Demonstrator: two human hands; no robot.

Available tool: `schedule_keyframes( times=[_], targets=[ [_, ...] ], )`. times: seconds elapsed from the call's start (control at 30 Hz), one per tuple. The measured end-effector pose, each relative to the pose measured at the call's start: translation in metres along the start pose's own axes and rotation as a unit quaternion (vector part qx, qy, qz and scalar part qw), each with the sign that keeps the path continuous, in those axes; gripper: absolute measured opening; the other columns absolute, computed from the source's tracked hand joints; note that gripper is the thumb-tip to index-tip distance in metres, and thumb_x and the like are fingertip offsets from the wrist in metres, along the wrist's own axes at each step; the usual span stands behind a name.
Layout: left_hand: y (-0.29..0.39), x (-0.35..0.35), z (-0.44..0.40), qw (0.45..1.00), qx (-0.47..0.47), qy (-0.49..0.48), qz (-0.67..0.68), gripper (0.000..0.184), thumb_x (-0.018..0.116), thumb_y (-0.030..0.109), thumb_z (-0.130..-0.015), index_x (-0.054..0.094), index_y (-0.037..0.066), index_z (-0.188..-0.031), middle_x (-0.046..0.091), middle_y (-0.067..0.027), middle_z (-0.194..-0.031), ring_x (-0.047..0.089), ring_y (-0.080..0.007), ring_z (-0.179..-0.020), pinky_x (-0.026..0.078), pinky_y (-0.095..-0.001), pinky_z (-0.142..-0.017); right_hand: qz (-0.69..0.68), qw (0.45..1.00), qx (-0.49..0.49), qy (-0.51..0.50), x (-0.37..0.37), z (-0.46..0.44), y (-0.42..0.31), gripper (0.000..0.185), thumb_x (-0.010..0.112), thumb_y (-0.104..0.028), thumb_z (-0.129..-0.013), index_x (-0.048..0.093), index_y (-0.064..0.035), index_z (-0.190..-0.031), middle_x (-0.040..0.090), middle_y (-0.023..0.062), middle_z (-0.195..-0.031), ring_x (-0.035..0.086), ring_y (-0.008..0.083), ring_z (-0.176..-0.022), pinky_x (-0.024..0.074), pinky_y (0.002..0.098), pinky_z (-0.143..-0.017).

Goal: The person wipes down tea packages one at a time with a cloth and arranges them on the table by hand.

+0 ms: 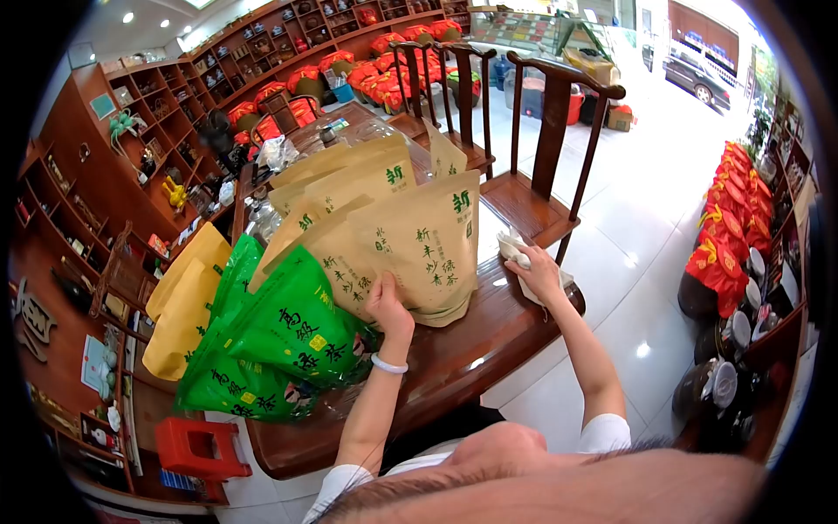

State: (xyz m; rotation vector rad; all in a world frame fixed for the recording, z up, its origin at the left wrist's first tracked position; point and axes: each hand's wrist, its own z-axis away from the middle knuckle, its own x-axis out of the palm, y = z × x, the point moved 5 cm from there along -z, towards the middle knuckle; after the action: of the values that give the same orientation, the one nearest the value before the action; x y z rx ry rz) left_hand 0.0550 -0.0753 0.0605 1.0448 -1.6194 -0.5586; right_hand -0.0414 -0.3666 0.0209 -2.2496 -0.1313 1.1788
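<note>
My left hand (390, 306) is closed at the lower left edge of the front kraft paper tea bag (425, 240), which stands upright with green and black lettering. On the right, my right hand (536, 272) grips a white cloth (515, 248) against the glossy wooden table (463, 354), near its right edge. More kraft bags (336, 183) stand packed behind the front one. Green tea bags (301, 323) lean beside my left forearm, with a yellow-brown bag (188, 293) farther left.
Wooden chairs (548, 131) line the table's far right side. A red plastic stool (202, 447) stands at the lower left. Jars with red covers (724, 236) line the right wall, and shelves (157, 96) hold many small items at the back left.
</note>
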Motion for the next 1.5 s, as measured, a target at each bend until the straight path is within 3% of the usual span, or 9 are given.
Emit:
schedule_keyframes(
  times=[0.23, 0.37, 0.5, 0.63, 0.8, 1.13, 1.27, 1.33, 1.5],
  targets=[
    [-0.029, -0.01, -0.008, 0.993, -0.081, -0.084, -0.004, 0.018, 0.054, 0.011, -0.087, 0.061, -0.002, -0.097, 0.059, -0.0003, -0.085, 0.05, -0.0062, -0.077, 0.04, -0.0208, -0.069, -0.205, 0.972, -0.016, -0.118, 0.011, -0.023, -0.019, 0.064, 0.069, -0.033, -0.073, 0.043, -0.008, -0.126, 0.056, 0.0208, -0.111, 0.052, 0.0321, -0.106, 0.0416, 0.039, -0.087],
    [-0.029, -0.007, 0.009, 0.985, -0.125, -0.103, -0.065, 0.01, 0.054, 0.007, -0.087, 0.059, -0.001, -0.091, 0.058, 0.0003, -0.085, 0.051, -0.006, -0.077, 0.041, -0.0206, -0.068, -0.197, 0.961, -0.113, -0.158, 0.022, -0.046, -0.03, 0.045, 0.065, -0.028, -0.076, 0.055, -0.0091, -0.116, 0.061, 0.0173, -0.102, 0.057, 0.0267, -0.095, 0.0439, 0.0356, -0.081],
    [-0.055, -0.037, 0.023, 0.968, -0.162, -0.162, -0.105, 0.017, 0.055, 0.005, -0.085, 0.058, -0.002, -0.1, 0.06, -0.0013, -0.088, 0.053, -0.0069, -0.078, 0.042, -0.0208, -0.07, -0.231, 0.954, -0.007, -0.189, 0.027, -0.074, -0.022, 0.032, 0.06, -0.031, -0.079, 0.064, -0.0059, -0.098, 0.065, 0.0145, -0.086, 0.062, 0.026, -0.079, 0.0457, 0.0353, -0.074],
    [-0.07, -0.047, 0.024, 0.964, -0.163, -0.156, -0.142, 0.019, 0.057, 0.008, -0.085, 0.06, -0.003, -0.099, 0.061, -0.0011, -0.086, 0.053, -0.0071, -0.077, 0.041, -0.0201, -0.07, -0.07, 0.964, 0.086, -0.243, 0.017, -0.092, -0.048, 0.041, 0.059, -0.041, -0.074, 0.064, -0.006, -0.095, 0.064, 0.0159, -0.088, 0.062, 0.0307, -0.08, 0.048, 0.0386, -0.072],
    [-0.072, -0.05, 0.022, 0.961, -0.188, -0.148, -0.137, 0.024, 0.058, 0.009, -0.084, 0.059, -0.008, -0.101, 0.061, -0.0021, -0.087, 0.052, -0.0072, -0.076, 0.042, -0.0198, -0.069, 0.129, 0.954, -0.098, -0.251, 0.067, -0.12, -0.058, 0.04, 0.052, -0.039, -0.076, 0.06, -0.0081, -0.1, 0.062, 0.0157, -0.097, 0.06, 0.0323, -0.09, 0.047, 0.043, -0.074],
    [-0.07, -0.055, 0.024, 0.954, -0.198, -0.124, -0.188, 0.026, 0.06, 0.01, -0.084, 0.06, -0.008, -0.102, 0.062, -0.0041, -0.09, 0.052, -0.008, -0.079, 0.043, -0.0217, -0.074, 0.116, 0.953, -0.086, -0.266, 0.063, -0.144, -0.068, 0.045, 0.056, -0.039, -0.073, 0.056, -0.0098, -0.107, 0.06, 0.0136, -0.104, 0.058, 0.0309, -0.093, 0.0467, 0.0395, -0.072],
    [-0.074, -0.059, 0.024, 0.956, -0.197, -0.118, -0.183, 0.024, 0.061, 0.01, -0.083, 0.061, -0.008, -0.099, 0.061, -0.003, -0.087, 0.052, -0.0071, -0.079, 0.042, -0.0206, -0.074, 0.109, 0.953, -0.179, -0.218, 0.108, -0.189, -0.039, 0.043, 0.057, -0.038, -0.074, 0.056, -0.009, -0.107, 0.061, 0.0134, -0.103, 0.058, 0.0319, -0.092, 0.0471, 0.0393, -0.071],
    [-0.072, -0.057, 0.024, 0.953, -0.216, -0.119, -0.177, 0.022, 0.061, 0.01, -0.083, 0.062, -0.008, -0.097, 0.061, -0.0014, -0.085, 0.051, -0.0063, -0.078, 0.042, -0.0202, -0.072, 0.016, 0.964, -0.098, -0.248, 0.091, -0.195, -0.065, 0.037, 0.056, -0.034, -0.076, 0.058, -0.0103, -0.104, 0.061, 0.0134, -0.101, 0.059, 0.0314, -0.089, 0.0477, 0.0395, -0.07],
    [-0.085, -0.065, 0.024, 0.955, -0.205, -0.105, -0.185, 0.022, 0.063, 0.009, -0.082, 0.062, -0.007, -0.097, 0.062, -0.0025, -0.087, 0.052, -0.0069, -0.078, 0.043, -0.0208, -0.072, 0.115, 0.948, -0.208, -0.213, 0.153, -0.248, -0.056, 0.033, 0.051, -0.035, -0.079, 0.063, -0.0089, -0.095, 0.062, 0.0176, -0.09, 0.059, 0.0312, -0.084, 0.0463, 0.0402, -0.07]
  ],
)
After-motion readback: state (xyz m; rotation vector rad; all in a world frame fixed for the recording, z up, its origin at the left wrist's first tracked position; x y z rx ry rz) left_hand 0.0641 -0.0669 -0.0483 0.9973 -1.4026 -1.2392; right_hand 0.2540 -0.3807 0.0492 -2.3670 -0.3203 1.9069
